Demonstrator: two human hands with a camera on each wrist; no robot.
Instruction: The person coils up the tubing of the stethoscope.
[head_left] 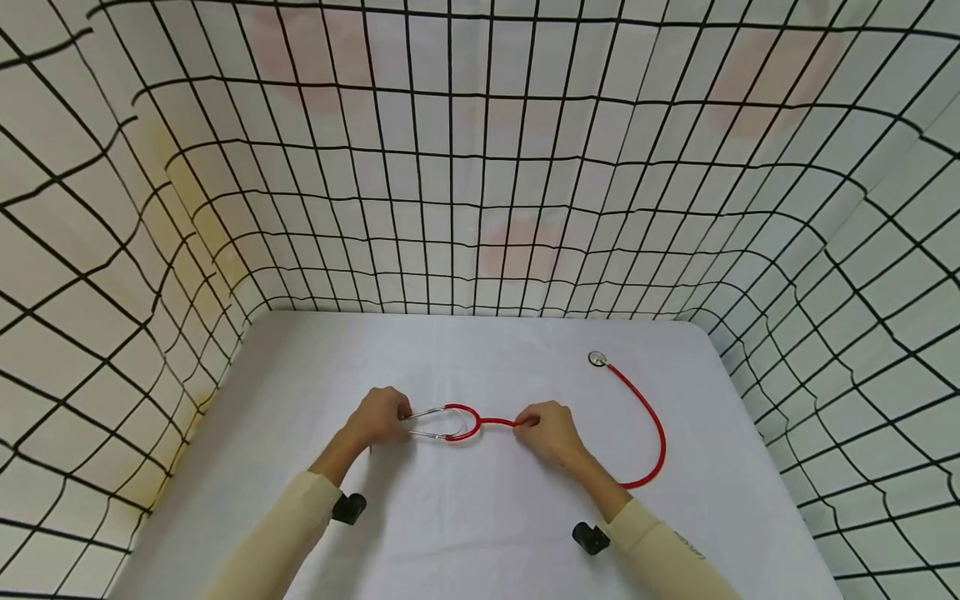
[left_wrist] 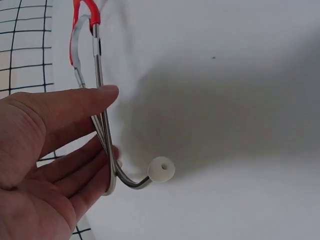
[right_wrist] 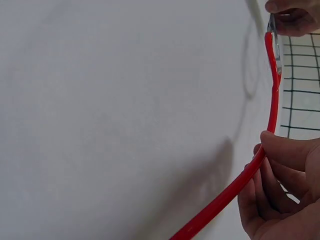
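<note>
A stethoscope [head_left: 467, 435] with red tubing and metal ear tubes is held between both hands. My left hand [head_left: 381, 415] grips the metal ear tubes [left_wrist: 105, 120] between thumb and fingers. One white eartip [left_wrist: 161, 169] sticks out below the fingers in the left wrist view. My right hand [head_left: 553, 432] pinches the red tube [right_wrist: 220, 202] just past the point where its two branches join. From there the tube passes behind the right wrist and curves round to the chest piece [head_left: 597, 358], which lies on the table at the far right.
A white-covered table [head_left: 487, 517] lies beneath the hands. Black wire grid panels [head_left: 480, 158] stand at its back and both sides, with white sheeting behind them. A small black device [head_left: 349, 507] sits at the left wrist, another [head_left: 591, 538] at the right.
</note>
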